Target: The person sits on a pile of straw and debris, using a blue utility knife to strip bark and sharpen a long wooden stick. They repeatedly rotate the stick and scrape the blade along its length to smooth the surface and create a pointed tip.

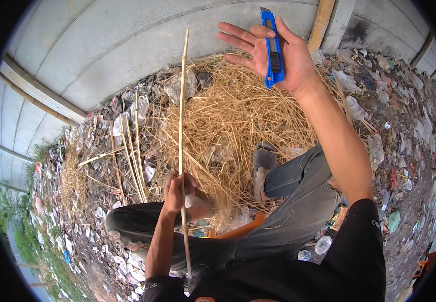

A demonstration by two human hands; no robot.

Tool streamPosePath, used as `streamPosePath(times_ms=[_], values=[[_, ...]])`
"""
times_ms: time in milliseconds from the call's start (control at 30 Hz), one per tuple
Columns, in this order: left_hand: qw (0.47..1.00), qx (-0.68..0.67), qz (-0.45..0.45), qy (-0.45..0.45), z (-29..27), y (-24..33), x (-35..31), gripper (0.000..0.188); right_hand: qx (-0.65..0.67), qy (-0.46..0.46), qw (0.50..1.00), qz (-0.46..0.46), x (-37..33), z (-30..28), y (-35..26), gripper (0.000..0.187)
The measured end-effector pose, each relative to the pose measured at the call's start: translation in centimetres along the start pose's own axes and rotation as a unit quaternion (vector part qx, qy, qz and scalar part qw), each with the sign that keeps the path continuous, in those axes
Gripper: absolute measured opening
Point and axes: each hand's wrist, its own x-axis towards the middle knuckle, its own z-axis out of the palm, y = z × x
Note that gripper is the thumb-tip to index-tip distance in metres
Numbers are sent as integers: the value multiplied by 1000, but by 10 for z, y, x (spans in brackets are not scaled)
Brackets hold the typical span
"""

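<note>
In my left hand [178, 190] is a long, thin, pale wooden stick [181, 121], probably bamboo. The fingers wrap around its lower part, and it stands nearly upright in the picture, its lower end beside my black shirt. My right hand [292, 63] is raised at the upper right, palm showing. A blue utility knife [274, 53] lies across that palm, kept there by one bent finger while the other fingers spread out. A short length of its blade sticks out at the top. Stick and knife are well apart.
Thin shavings and straw-like strips [248, 110] are heaped before my feet. Several split sticks [133, 156] lie left of the heap. Scattered litter [394, 151] covers the ground on both sides. A grey panel wall [127, 45] rises behind. An orange curved object [243, 229] sits between my legs.
</note>
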Motion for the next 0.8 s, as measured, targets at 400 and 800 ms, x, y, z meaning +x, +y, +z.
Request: streamPosePath(times_ms=[400, 800], values=[[998, 4, 54, 9, 27, 19, 16, 30, 62, 18, 997, 37, -25, 20, 6, 53], [999, -1, 46, 11, 23, 37, -1, 32, -703, -39, 684, 190, -48, 68, 131, 51]])
